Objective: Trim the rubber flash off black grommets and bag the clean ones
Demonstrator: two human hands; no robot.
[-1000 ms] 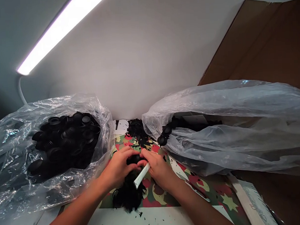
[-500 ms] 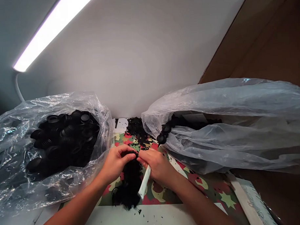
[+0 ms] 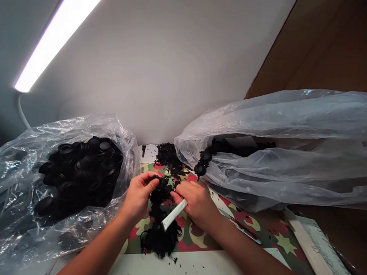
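Observation:
My left hand [image 3: 139, 197] pinches a small black rubber-like part [image 3: 157, 178] between thumb and fingers. Closed around a slim tool with a white handle [image 3: 174, 215] is my right hand [image 3: 199, 203], just right of the left; the tool's working end is hidden by the fingers. Beneath both hands, a heap of curly black trimmings [image 3: 161, 240] runs along the patterned cloth [image 3: 197, 239]. Ribbed black round parts [image 3: 82, 169] fill the open clear plastic bag [image 3: 62, 123] at left. More black parts [image 3: 201, 167] lie at the mouth of the right plastic bag [image 3: 279, 118].
Dark scraps [image 3: 167, 154] are scattered near the wall. A thin metal tool with some red [image 3: 245, 231] lies beside my right forearm. Cardboard [image 3: 321, 48] rises at right, above a pale wooden strip [image 3: 310, 245]. A lit tube lamp [image 3: 55, 43] hangs upper left.
My hands have drawn apart, the right moving slightly right and the left up. The white handle has tilted flatter toward the left. The metal tool by my right forearm now shows.

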